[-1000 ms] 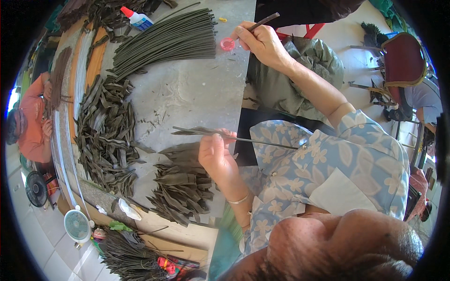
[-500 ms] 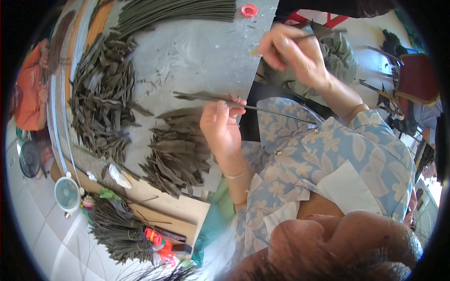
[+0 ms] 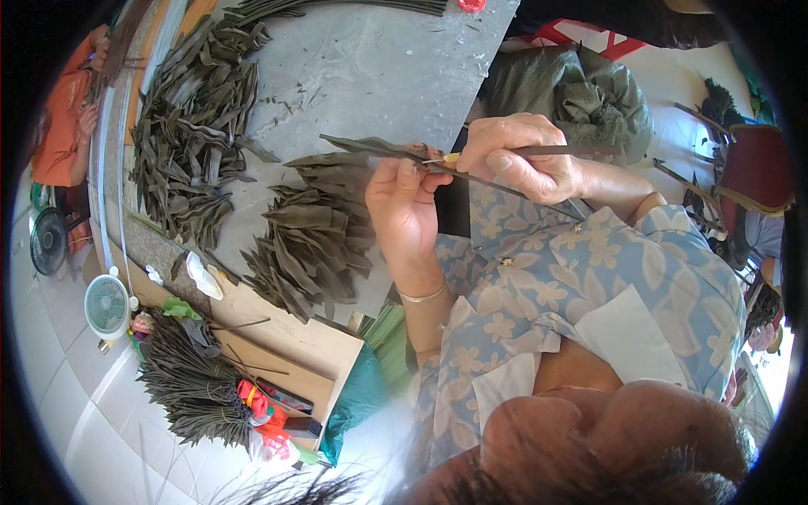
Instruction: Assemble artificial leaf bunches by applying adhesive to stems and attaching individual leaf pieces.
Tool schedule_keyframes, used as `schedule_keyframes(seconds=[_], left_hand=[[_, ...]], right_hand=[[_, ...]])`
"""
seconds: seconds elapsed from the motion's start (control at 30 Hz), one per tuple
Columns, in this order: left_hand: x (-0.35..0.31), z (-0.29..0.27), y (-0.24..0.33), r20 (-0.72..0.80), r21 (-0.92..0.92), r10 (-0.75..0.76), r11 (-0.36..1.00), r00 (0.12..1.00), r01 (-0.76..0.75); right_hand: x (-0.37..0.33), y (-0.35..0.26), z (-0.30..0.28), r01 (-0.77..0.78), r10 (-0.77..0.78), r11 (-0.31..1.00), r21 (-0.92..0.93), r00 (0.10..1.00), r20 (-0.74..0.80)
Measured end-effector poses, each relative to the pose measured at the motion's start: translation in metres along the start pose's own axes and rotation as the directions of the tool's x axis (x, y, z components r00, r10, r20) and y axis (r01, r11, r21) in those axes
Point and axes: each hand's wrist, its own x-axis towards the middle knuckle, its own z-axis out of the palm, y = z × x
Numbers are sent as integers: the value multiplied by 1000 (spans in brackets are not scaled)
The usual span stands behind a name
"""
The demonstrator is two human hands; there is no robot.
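My left hand [image 3: 402, 202], with a thin bracelet at the wrist, pinches a thin dark stick [image 3: 497, 187] that slants down to the right. A dark brown-green leaf-like strip [image 3: 358, 146] juts left from the same pinch. My right hand [image 3: 522, 158] is closed around a slim tool with a yellow part [image 3: 452, 158] and a pale, thin tip. That tip meets the stick at my left fingertips. A long dark strip [image 3: 572, 151] extends right from my right hand; whether it belongs to the tool I cannot tell.
A grey table [image 3: 362, 67] carries a heap of dark strips [image 3: 198, 126] and a fanned pile [image 3: 307, 244]. Below stands a bundle of dark stems [image 3: 194, 387] beside a cardboard box [image 3: 290, 358]. A green sack [image 3: 581, 101] lies right. A person in orange [image 3: 63, 126] is far left.
My right hand has come down and left, bringing the tool's tip to the stick at my left fingers. My left hand keeps its pinch, and the view has shifted slightly.
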Motion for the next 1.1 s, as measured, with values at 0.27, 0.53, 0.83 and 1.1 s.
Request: schedule_keyframes(seconds=[0.27, 0.53, 0.83, 1.1], left_hand=[[-1, 0, -1, 23, -2, 7, 1000, 1000, -7], [-2, 11, -3, -60, 35, 43, 999, 997, -41], [-2, 28, -12, -103, 230, 140, 966, 985, -114], [-7, 26, -2, -230, 324, 152, 943, 961, -72]], right_hand=[[-4, 3, 5, -34, 35, 999, 38, 999, -18], [-7, -1, 1, -33, 36, 998, 62, 998, -42], [-7, -1, 2, -56, 58, 998, 41, 996, -69], [-7, 7, 7, 104, -114, 983, -151, 992, -58]])
